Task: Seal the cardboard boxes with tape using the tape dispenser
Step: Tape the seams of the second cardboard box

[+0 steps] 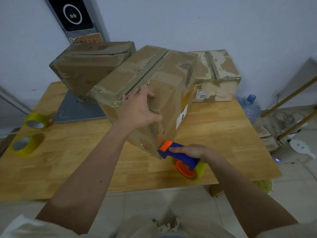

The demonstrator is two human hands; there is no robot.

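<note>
Presently, the left hand [139, 110] lies spread on the near upper edge of the middle cardboard box [154, 93], fingers straight, thumb over the top. This box stands tilted on the wooden table [214, 134], between 2 other boxes. The right hand [190, 151] grips the blue-and-orange tape dispenser [180, 158], its nose touching the box's near lower corner. 2 tape rolls [36, 120] lie at the table's left.

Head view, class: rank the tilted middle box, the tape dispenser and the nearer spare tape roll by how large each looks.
1. Tilted middle box, by far the largest.
2 and 3. Tape dispenser and nearer spare tape roll look much alike, and lens distortion at the edge makes ranking them unsure.
</note>
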